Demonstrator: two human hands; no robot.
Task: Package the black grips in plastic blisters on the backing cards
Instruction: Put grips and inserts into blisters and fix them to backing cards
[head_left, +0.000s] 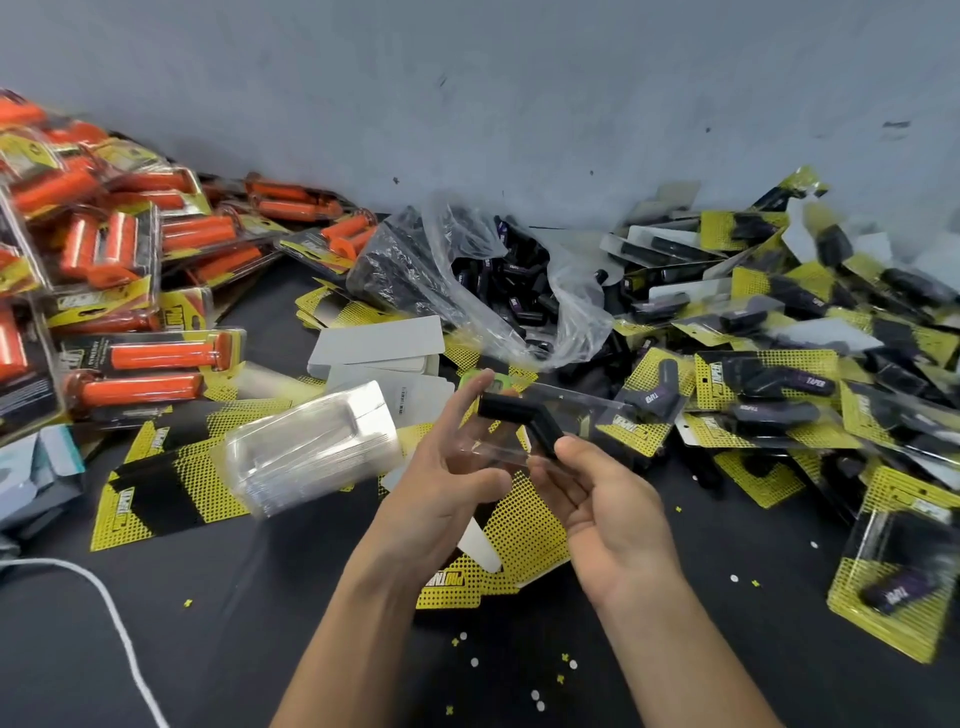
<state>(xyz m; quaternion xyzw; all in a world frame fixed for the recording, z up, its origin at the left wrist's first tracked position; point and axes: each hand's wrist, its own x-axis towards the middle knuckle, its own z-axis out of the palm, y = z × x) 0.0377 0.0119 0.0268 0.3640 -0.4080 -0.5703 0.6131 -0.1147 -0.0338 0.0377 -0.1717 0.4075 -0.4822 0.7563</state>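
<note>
Diagonally, black grip (519, 418) (bent midway), far-left to near-right.

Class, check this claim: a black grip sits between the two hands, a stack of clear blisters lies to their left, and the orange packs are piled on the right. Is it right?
No. The head view shows the orange packs piled on the left, not the right. The grip does sit between the left hand and right hand, with the blister stack to their left.
</note>
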